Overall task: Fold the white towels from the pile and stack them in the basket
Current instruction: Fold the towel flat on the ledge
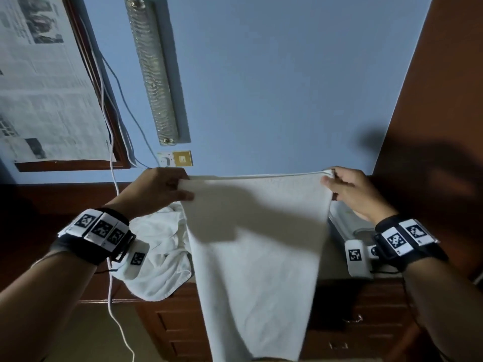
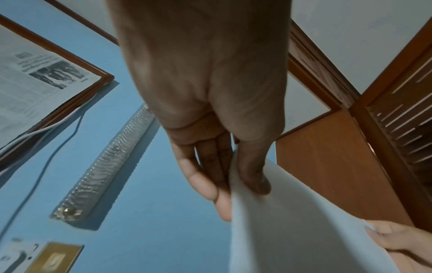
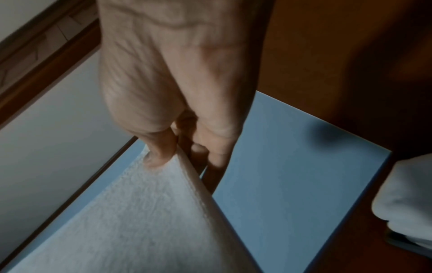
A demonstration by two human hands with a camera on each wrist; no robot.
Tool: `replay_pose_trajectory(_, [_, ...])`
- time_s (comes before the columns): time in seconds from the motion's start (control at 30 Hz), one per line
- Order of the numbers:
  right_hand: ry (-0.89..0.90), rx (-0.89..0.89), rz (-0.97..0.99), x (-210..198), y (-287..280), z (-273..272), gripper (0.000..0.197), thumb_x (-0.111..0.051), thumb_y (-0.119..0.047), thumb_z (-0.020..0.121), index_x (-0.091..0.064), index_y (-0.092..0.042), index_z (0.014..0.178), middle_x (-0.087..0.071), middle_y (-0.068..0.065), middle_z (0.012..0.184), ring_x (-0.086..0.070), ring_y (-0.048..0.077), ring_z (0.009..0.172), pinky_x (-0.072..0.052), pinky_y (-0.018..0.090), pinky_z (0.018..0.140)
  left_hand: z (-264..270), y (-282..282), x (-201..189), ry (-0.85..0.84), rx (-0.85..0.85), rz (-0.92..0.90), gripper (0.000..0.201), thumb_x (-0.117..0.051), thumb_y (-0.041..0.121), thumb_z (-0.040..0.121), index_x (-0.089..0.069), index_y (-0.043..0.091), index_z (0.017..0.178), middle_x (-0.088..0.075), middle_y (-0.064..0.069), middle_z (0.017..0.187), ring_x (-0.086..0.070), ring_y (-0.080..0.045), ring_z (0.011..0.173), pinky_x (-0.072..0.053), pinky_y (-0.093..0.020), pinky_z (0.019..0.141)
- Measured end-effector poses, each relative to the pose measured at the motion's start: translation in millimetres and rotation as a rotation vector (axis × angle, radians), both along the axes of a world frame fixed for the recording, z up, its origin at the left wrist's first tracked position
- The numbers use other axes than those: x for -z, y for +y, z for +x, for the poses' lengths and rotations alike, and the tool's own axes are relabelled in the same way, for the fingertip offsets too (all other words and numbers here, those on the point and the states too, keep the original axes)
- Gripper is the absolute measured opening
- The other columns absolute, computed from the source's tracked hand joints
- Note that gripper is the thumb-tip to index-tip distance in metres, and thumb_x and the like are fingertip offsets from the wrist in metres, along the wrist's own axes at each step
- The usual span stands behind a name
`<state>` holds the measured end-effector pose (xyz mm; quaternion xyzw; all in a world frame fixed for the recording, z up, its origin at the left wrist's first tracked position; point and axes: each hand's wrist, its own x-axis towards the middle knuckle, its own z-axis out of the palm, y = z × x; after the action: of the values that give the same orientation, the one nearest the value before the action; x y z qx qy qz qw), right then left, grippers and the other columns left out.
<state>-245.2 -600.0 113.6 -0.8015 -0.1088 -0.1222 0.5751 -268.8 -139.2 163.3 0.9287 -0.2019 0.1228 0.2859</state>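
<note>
A white towel hangs lengthwise in front of me, held up by its top edge. My left hand pinches the top left corner, thumb in front and fingers behind, as the left wrist view shows. At the top right corner my right hand pinches both layers of the towel with the thumb pressed on its front. A crumpled pile of white towels lies on the wooden dresser behind the left arm. The basket shows only partly behind the hanging towel, at the right.
A dark wooden dresser with drawers stands below the towel against a blue wall. A white cable hangs down over its left part. On the wall are a socket plate, a long light fixture and a framed newspaper. A wooden cabinet rises at the right.
</note>
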Motion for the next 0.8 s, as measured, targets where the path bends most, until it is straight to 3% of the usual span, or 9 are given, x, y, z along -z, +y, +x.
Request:
replay_pose_trajectory(0.1, [0.025,-0.011,-0.062,12.1,3.7,-10.9,0.025,-0.070,-0.047,0.091,-0.067,-0.023,0.091,-0.059,-0.008,0.081,-0.054,0.015,0.084,-0.043,0.041,0.085,-5.8,0.1,22.1,-0.018,-0.013,0.034,0.021,-0.089,0.023,0.079,-0.070,0.030,0.086,-0.072,0.012,0.075,-0.067,-0.006,0.067,-0.053,-0.021,0.059])
replay_pose_trajectory(0.17, [0.082,-0.012,-0.068,24.9,8.5,-19.3,0.024,-0.070,-0.047,0.093,-0.068,-0.024,0.101,-0.064,0.000,0.087,-0.061,0.018,0.088,-0.048,0.043,0.087,-7.8,-0.1,42.3,-0.013,-0.074,0.053,0.025,-0.088,0.024,0.079,-0.065,0.035,0.082,-0.068,0.013,0.073,-0.062,-0.005,0.066,-0.050,-0.023,0.060])
replay_pose_trajectory(0.27, [0.115,-0.007,-0.122,37.7,19.6,-35.0,0.029,-0.064,-0.029,0.102,-0.063,-0.006,0.119,-0.063,0.014,0.093,-0.062,0.025,0.089,-0.049,0.041,0.079,-5.2,-0.3,68.4,0.086,-0.132,-0.085,0.027,-0.084,0.012,0.083,-0.062,0.027,0.091,-0.073,0.006,0.076,-0.065,-0.011,0.068,-0.053,-0.027,0.064])
replay_pose_trajectory(0.37, [0.062,-0.034,-0.128,30.5,32.5,-45.2,0.009,-0.064,-0.017,0.102,-0.068,-0.009,0.103,-0.059,-0.009,0.078,-0.052,0.005,0.072,-0.041,0.023,0.065,3.7,-1.4,77.1,0.143,-0.246,-0.194,0.037,-0.079,0.003,0.085,-0.057,0.018,0.111,-0.077,0.005,0.078,-0.067,-0.010,0.067,-0.049,-0.015,0.063])
replay_pose_trajectory(0.43, [-0.004,-0.045,-0.061,17.1,48.2,-47.2,0.006,-0.067,-0.011,0.099,-0.072,-0.014,0.100,-0.063,-0.017,0.076,-0.055,0.001,0.071,-0.043,0.015,0.063,10.2,-6.0,74.9,-0.041,-0.374,-0.105,0.043,-0.076,0.000,0.085,-0.054,0.013,0.120,-0.075,-0.005,0.088,-0.061,-0.020,0.071,-0.049,-0.029,0.070])
replay_pose_trajectory(0.53, [-0.020,-0.046,0.075,0.5,82.6,-44.6,0.011,-0.071,-0.007,0.091,-0.069,-0.016,0.097,-0.062,-0.008,0.079,-0.058,0.010,0.072,-0.050,0.027,0.063,-0.8,-43.6,61.4,-0.255,-0.227,-0.075,0.037,-0.081,0.004,0.080,-0.059,0.016,0.107,-0.062,0.000,0.093,-0.055,-0.017,0.075,-0.055,-0.045,0.076])
replay_pose_trajectory(0.63, [-0.023,-0.004,0.085,-5.0,119.2,-41.3,0.015,-0.071,-0.012,0.081,-0.061,-0.022,0.086,-0.054,-0.010,0.069,-0.052,0.013,0.064,-0.047,0.033,0.060,-37.7,-115.8,58.6,0.113,0.080,-0.180,0.049,-0.091,0.045,0.071,-0.059,0.026,0.103,-0.065,0.011,0.088,-0.064,-0.007,0.078,-0.057,-0.036,0.072])
replay_pose_trajectory(0.73, [-0.007,-0.015,0.042,-6.5,139.2,-44.0,0.014,-0.072,-0.022,0.078,-0.058,-0.026,0.079,-0.054,-0.015,0.065,-0.052,0.012,0.063,-0.049,0.035,0.063,-43.2,-171.6,78.8,0.161,-0.098,-0.110,0.062,-0.078,0.065,0.074,-0.054,0.024,0.114,-0.058,0.015,0.089,-0.062,-0.012,0.084,-0.046,-0.034,0.069])
replay_pose_trajectory(0.8, [0.020,-0.066,0.053,-9.5,140.6,-48.8,0.013,-0.077,-0.027,0.078,-0.064,-0.025,0.082,-0.065,-0.009,0.073,-0.064,0.015,0.074,-0.062,0.046,0.075,-35.6,-178.8,84.4,0.070,-0.164,-0.188,0.036,-0.069,0.048,0.089,-0.057,0.021,0.109,-0.064,0.008,0.088,-0.067,-0.023,0.087,-0.041,-0.032,0.068])
